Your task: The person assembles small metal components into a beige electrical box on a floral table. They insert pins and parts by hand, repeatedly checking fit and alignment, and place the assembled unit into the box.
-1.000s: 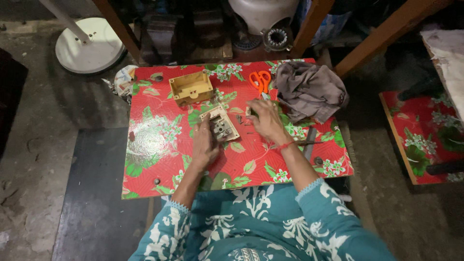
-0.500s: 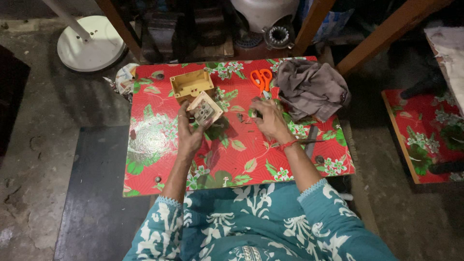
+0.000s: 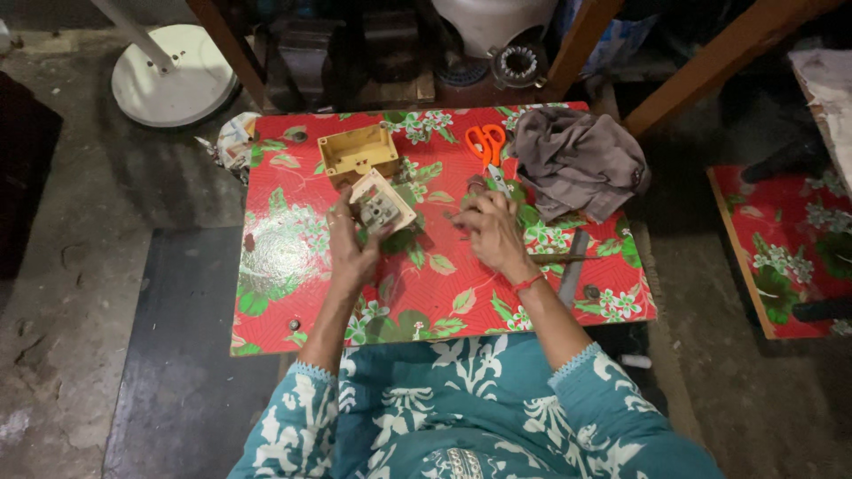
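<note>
My left hand (image 3: 351, 241) holds a cream switch plate (image 3: 382, 203) tilted up, its grey inner parts facing me. Just behind it lies a yellow box housing (image 3: 358, 152) on the red floral table (image 3: 293, 293). My right hand (image 3: 488, 228) rests on the table to the right, fingers curled around a small tool whose tip points toward the scissors; the tool is mostly hidden. Orange-handled scissors (image 3: 485, 142) lie beyond that hand.
A crumpled grey cloth (image 3: 577, 160) sits at the table's far right corner. A dark rod (image 3: 572, 266) lies near the right edge. A white round fan base (image 3: 173, 84) stands on the floor at far left. Another red floral surface (image 3: 781, 239) is at right.
My left hand has lifted the switch plate off the table and moved it up toward the yellow box. My right hand has stayed in about the same place.
</note>
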